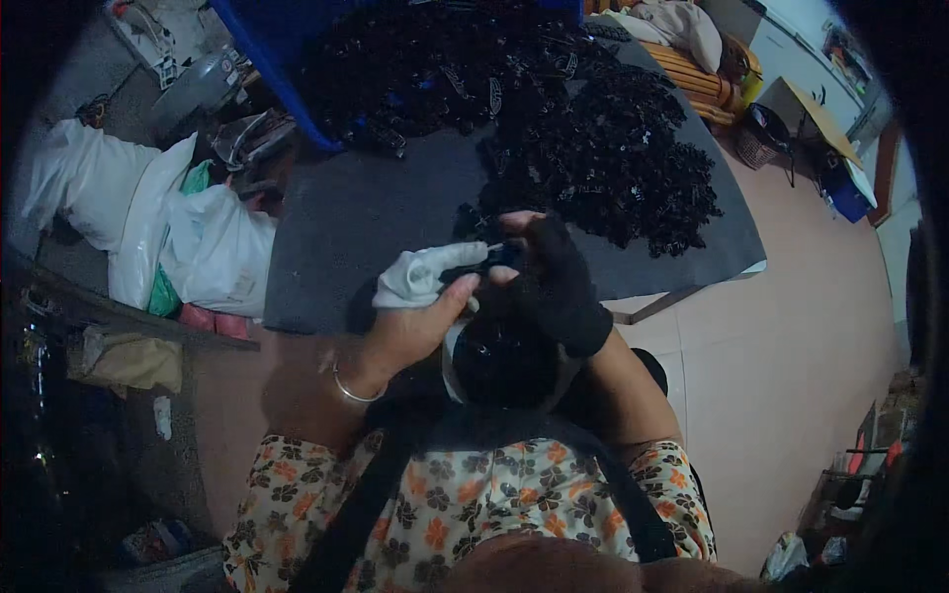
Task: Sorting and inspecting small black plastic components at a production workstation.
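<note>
Small dark piece (506, 259) is sitting between both hands, material unclear. Left hand (420, 296), white fabric glove with bare thumb, is pinching it narrowly. Right hand (568, 287), black fingerless glove, is meeting its far end, likely steadying it; too dark to tell if it's gripping. White-rimmed round object (450, 363), maybe a tub, is standing below, presumably as a catch. Heap of small black pieces (613, 178) is lying on the dark grey tabletop (366, 208), probably for easy reach; blue plastic bin (269, 74) is holding more.
</note>
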A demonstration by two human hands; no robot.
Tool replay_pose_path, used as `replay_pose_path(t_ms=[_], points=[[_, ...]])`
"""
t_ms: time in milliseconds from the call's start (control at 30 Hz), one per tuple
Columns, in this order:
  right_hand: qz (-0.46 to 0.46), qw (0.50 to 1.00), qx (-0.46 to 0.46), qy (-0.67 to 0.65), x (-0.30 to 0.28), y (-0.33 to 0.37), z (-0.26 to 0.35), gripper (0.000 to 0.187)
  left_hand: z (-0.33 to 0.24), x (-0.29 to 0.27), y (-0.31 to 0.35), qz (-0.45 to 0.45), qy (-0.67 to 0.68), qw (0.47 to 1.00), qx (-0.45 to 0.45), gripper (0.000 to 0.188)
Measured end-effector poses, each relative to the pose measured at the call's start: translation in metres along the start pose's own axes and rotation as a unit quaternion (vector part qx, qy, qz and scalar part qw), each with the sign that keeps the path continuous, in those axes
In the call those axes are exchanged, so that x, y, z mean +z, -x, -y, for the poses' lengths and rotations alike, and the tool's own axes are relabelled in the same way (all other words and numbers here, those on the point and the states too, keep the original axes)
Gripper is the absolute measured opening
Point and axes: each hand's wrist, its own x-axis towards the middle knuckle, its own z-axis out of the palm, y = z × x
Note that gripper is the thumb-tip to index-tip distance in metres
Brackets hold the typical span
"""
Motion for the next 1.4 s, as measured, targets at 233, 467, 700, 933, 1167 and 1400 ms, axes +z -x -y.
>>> replay_pose_path(t_ms=[233,467,700,933,1167,1400], points=[[0.216,0.971,0.097,0.036,-0.021,0.005,0.001,0.03,-0.009,-0.015,0.002,0.101,-0.027,0.994,0.027,0.029],[0.223,0.945,0.028,0.238,-0.039,-0.021,-0.01,0.027,0.039,-0.032,-0.095,0.103,-0.282,0.942,0.149,0.032],[0.224,0.881,0.005,0.416,-0.013,-0.045,-0.011,0.031,0.085,0.013,-0.172,0.148,-0.41,0.899,0.049,0.026],[0.138,0.933,-0.063,0.325,-0.025,-0.025,-0.017,0.03,0.076,0.005,-0.132,0.095,-0.363,0.911,0.17,0.024],[0.15,0.92,0.001,0.362,-0.03,-0.021,-0.019,0.02,0.083,-0.004,-0.117,-0.019,-0.12,0.984,0.129,0.019],[0.021,0.98,-0.084,0.177,-0.032,-0.011,-0.044,0.016,0.054,-0.003,-0.099,0.039,0.147,0.979,-0.138,0.02]])
